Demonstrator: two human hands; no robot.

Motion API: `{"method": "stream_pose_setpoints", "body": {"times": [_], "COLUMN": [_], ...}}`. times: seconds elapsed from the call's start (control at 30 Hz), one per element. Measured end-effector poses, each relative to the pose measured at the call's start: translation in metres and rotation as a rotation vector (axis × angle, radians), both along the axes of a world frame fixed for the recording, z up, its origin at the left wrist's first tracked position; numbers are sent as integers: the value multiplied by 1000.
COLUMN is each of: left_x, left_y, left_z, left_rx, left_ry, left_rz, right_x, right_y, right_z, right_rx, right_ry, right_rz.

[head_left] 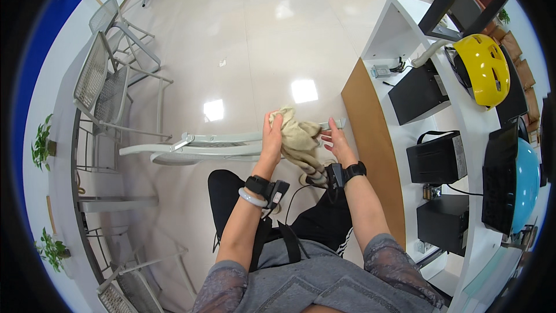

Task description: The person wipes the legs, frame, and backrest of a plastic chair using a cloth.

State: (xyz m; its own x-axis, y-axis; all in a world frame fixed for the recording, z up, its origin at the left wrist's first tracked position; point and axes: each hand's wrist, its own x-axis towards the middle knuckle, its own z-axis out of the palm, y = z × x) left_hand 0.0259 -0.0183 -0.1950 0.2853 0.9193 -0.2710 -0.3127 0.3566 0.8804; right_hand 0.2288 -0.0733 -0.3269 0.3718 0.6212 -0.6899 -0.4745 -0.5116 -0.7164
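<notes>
A crumpled beige cloth (297,133) with darker stripes toward its lower end hangs in front of me. My left hand (272,134) is closed on its upper left side. To the right of the cloth, my right hand (337,140) has its fingers apart and appears to hold nothing. I cannot tell whether its fingertips touch the fabric. Behind and below the cloth, a grey folding chair (226,148) extends leftward, folded flat; the cloth and my hands cover part of its frame. Both wrists carry black straps with small devices and cables.
Several grey mesh chairs (110,90) stand along the left side, near potted plants (43,145). At right, a white shelf unit (376,35) with a brown side panel (376,156) holds black boxes (437,156). A yellow helmet (482,72) and a blue helmet (527,185) rest on top.
</notes>
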Motion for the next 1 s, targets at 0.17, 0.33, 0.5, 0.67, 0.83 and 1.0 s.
{"method": "stream_pose_setpoints", "body": {"times": [0.17,0.33,0.5,0.67,0.83,1.0], "left_x": [6,15,11,-74,-124,-113], "left_y": [-18,-28,-49,-24,-17,9], "left_z": [-17,-18,-46,-77,-80,-88], "left_rx": [24,-3,783,1152,1226,1132], "left_ry": [-60,-98,585,1312,1553,1471], "left_rz": [-80,-195,-635,-567,-758,-491], "right_x": [-4,-54,-102,-77,-74,-55], "right_y": [-20,-61,-96,-128,-129,-105], "right_z": [13,15,19,5,10,114], "right_rx": [21,88,571,384,374,660], "right_ry": [-69,527,850,637,251,47], "right_rz": [90,-7,-362,-324,-329,-356]}}
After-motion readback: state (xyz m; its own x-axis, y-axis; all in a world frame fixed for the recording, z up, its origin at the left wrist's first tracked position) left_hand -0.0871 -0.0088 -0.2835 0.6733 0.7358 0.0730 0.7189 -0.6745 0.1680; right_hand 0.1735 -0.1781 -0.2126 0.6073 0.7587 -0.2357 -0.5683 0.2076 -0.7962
